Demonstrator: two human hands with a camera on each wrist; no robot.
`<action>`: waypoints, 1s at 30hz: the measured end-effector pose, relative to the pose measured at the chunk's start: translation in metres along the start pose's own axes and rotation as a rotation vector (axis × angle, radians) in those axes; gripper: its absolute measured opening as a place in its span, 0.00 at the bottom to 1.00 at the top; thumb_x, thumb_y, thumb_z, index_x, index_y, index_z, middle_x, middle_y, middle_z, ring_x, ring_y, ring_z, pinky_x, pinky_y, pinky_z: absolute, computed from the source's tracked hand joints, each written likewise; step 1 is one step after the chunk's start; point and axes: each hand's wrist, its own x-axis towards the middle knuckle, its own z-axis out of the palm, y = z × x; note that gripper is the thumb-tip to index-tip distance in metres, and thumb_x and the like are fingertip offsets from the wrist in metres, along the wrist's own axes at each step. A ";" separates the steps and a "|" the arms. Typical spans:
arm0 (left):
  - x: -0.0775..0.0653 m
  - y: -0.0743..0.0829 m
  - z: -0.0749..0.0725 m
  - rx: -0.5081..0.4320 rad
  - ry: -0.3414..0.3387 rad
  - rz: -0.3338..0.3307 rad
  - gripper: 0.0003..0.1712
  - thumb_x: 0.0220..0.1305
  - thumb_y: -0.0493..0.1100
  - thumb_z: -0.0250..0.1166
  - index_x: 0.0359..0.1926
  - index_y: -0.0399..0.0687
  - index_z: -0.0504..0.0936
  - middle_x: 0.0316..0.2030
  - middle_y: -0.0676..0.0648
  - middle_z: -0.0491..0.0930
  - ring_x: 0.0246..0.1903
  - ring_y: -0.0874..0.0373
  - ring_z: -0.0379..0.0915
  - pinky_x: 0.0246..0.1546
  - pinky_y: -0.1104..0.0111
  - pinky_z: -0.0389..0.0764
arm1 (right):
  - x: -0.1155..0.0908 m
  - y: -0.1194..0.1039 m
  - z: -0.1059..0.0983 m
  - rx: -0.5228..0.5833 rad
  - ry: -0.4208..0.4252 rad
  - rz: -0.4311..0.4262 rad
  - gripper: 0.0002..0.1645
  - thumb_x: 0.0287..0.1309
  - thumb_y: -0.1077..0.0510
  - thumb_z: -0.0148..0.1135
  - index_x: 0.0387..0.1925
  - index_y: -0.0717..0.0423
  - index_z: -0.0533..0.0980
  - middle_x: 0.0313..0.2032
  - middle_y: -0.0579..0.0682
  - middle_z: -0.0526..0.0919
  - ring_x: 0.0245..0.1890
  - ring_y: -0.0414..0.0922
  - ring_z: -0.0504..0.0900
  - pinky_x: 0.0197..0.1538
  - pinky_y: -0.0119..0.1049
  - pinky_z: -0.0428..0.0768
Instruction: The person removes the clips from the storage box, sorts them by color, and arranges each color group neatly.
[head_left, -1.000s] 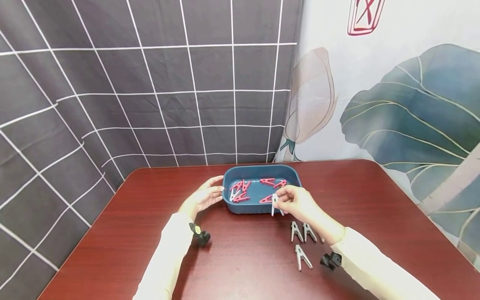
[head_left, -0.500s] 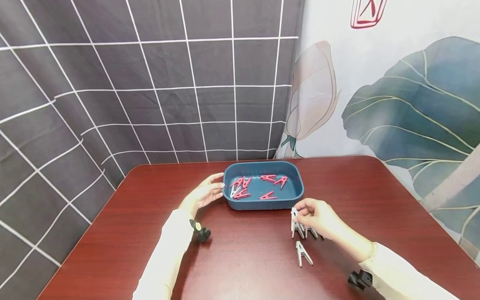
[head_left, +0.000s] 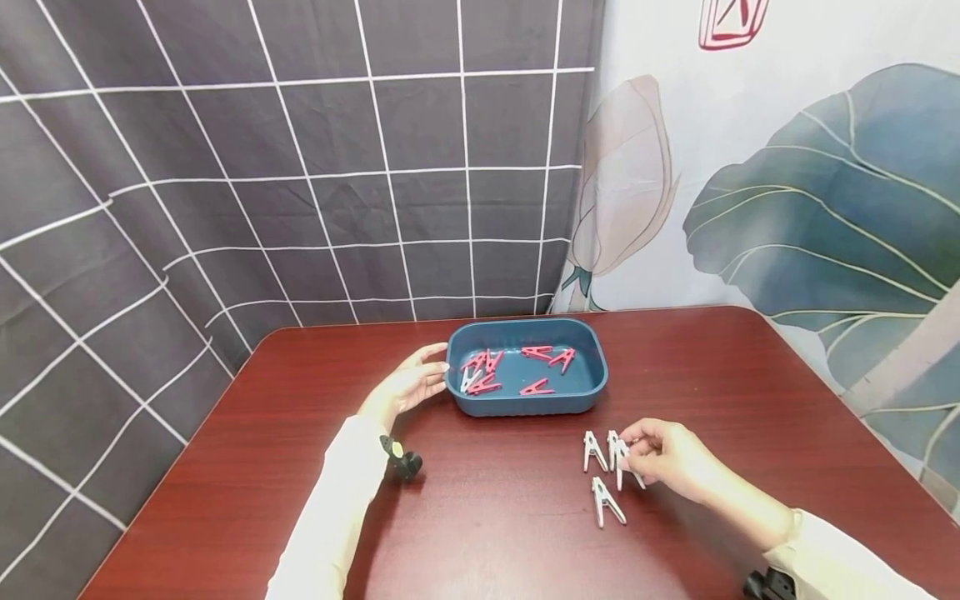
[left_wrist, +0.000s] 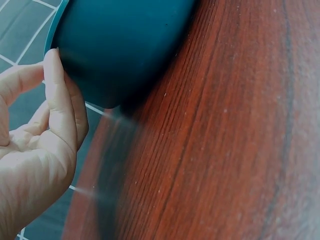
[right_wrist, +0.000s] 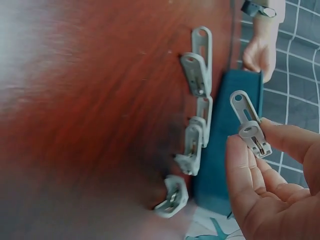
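My left hand (head_left: 407,385) is at the left end of a blue plastic basin (head_left: 525,406), its fairly straight fingers touching the rim. In the left wrist view, a fingertip (left_wrist: 52,56) lies right at the rim. My right hand (head_left: 670,457) pinches a white clothespin (right_wrist: 250,132) between thumb and fingers, close over the table beside other white clothespins. One of these (head_left: 592,450) stands to the left, another (head_left: 612,446) is partly covered by the held one, and one (head_left: 606,502) lies nearer me. Inside the basin are several red clothespins (head_left: 537,387) and a white one (head_left: 468,381).
The reddish-brown wooden table (head_left: 487,517) has rounded far corners. A dark grid-patterned cloth (head_left: 337,150) hangs behind it. To the right hangs a white cloth (head_left: 637,50) with leaf and flower prints.
My right hand has carried the white clothespin from the basin's near right rim, rightward and toward me, to the other white clothespins. The left hand has stayed at the basin.
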 end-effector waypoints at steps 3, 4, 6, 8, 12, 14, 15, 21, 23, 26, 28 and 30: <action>-0.003 0.003 0.001 -0.020 -0.013 -0.010 0.32 0.69 0.28 0.47 0.71 0.40 0.49 0.30 0.53 0.80 0.34 0.64 0.78 0.42 0.73 0.80 | -0.004 0.006 -0.001 0.023 -0.025 0.004 0.15 0.50 0.69 0.60 0.41 0.74 0.73 0.26 0.54 0.81 0.22 0.35 0.78 0.26 0.33 0.81; -0.004 0.004 0.001 -0.024 -0.015 -0.012 0.32 0.69 0.28 0.47 0.71 0.39 0.49 0.30 0.53 0.80 0.34 0.64 0.78 0.42 0.73 0.80 | -0.005 0.007 -0.002 0.029 -0.032 0.007 0.15 0.50 0.69 0.60 0.41 0.74 0.73 0.26 0.54 0.81 0.22 0.35 0.78 0.26 0.33 0.81; -0.004 0.004 0.001 -0.030 -0.014 -0.017 0.33 0.69 0.28 0.47 0.71 0.39 0.49 0.30 0.53 0.80 0.34 0.64 0.78 0.41 0.74 0.80 | -0.007 0.011 -0.003 0.045 -0.045 0.019 0.15 0.50 0.70 0.60 0.41 0.75 0.73 0.26 0.54 0.81 0.21 0.35 0.77 0.26 0.34 0.82; -0.003 0.003 -0.001 -0.030 -0.007 -0.016 0.32 0.69 0.28 0.47 0.71 0.40 0.49 0.30 0.53 0.80 0.34 0.64 0.78 0.40 0.74 0.80 | -0.009 0.013 -0.003 0.049 -0.053 0.024 0.15 0.50 0.71 0.59 0.41 0.75 0.72 0.26 0.54 0.80 0.21 0.35 0.77 0.25 0.34 0.81; -0.001 0.002 -0.003 -0.022 0.013 -0.010 0.31 0.69 0.28 0.47 0.71 0.40 0.51 0.30 0.53 0.79 0.34 0.64 0.78 0.39 0.74 0.80 | -0.011 0.019 -0.001 0.075 -0.084 0.021 0.17 0.49 0.72 0.56 0.43 0.77 0.71 0.26 0.54 0.80 0.22 0.35 0.79 0.25 0.33 0.82; 0.001 0.003 -0.004 -0.016 0.014 -0.006 0.30 0.69 0.28 0.47 0.70 0.40 0.52 0.30 0.53 0.78 0.33 0.64 0.77 0.40 0.74 0.79 | -0.013 0.022 0.000 0.083 -0.100 0.018 0.17 0.49 0.72 0.56 0.43 0.78 0.70 0.26 0.53 0.80 0.23 0.35 0.79 0.26 0.33 0.82; 0.001 0.004 -0.004 -0.008 0.013 -0.003 0.31 0.69 0.28 0.47 0.70 0.40 0.52 0.30 0.53 0.78 0.33 0.64 0.77 0.40 0.74 0.79 | -0.014 0.024 0.000 0.084 -0.106 0.022 0.17 0.49 0.72 0.56 0.43 0.78 0.70 0.26 0.53 0.80 0.23 0.35 0.79 0.26 0.32 0.82; 0.005 0.007 -0.001 0.017 0.015 0.000 0.31 0.69 0.29 0.48 0.70 0.40 0.53 0.32 0.52 0.77 0.34 0.64 0.77 0.40 0.73 0.79 | -0.017 0.029 -0.001 0.075 -0.111 0.035 0.17 0.50 0.72 0.57 0.42 0.79 0.70 0.27 0.53 0.78 0.23 0.33 0.77 0.27 0.31 0.82; 0.005 0.007 0.000 0.009 0.018 -0.008 0.31 0.69 0.29 0.48 0.70 0.40 0.52 0.31 0.52 0.77 0.33 0.64 0.78 0.39 0.73 0.79 | -0.017 0.031 -0.001 0.075 -0.114 0.037 0.16 0.50 0.72 0.57 0.42 0.78 0.70 0.27 0.53 0.78 0.24 0.33 0.77 0.27 0.31 0.82; 0.003 0.005 0.001 0.005 0.015 -0.017 0.31 0.69 0.29 0.48 0.70 0.40 0.51 0.30 0.53 0.78 0.33 0.64 0.77 0.39 0.74 0.80 | -0.017 0.032 -0.001 0.064 -0.129 0.026 0.15 0.50 0.71 0.59 0.41 0.77 0.71 0.26 0.52 0.77 0.23 0.32 0.76 0.27 0.31 0.81; 0.002 0.003 0.001 0.003 0.013 -0.020 0.32 0.69 0.29 0.48 0.71 0.40 0.51 0.29 0.54 0.78 0.32 0.64 0.77 0.39 0.74 0.80 | -0.017 0.034 0.000 0.053 -0.140 0.016 0.15 0.50 0.70 0.60 0.40 0.76 0.72 0.26 0.51 0.77 0.22 0.31 0.74 0.26 0.30 0.80; 0.002 0.002 0.001 0.002 0.016 -0.019 0.32 0.69 0.29 0.48 0.70 0.40 0.51 0.29 0.54 0.78 0.32 0.64 0.77 0.40 0.74 0.80 | -0.016 0.035 0.000 0.040 -0.148 0.001 0.14 0.50 0.70 0.61 0.39 0.76 0.73 0.25 0.50 0.76 0.21 0.30 0.73 0.25 0.30 0.79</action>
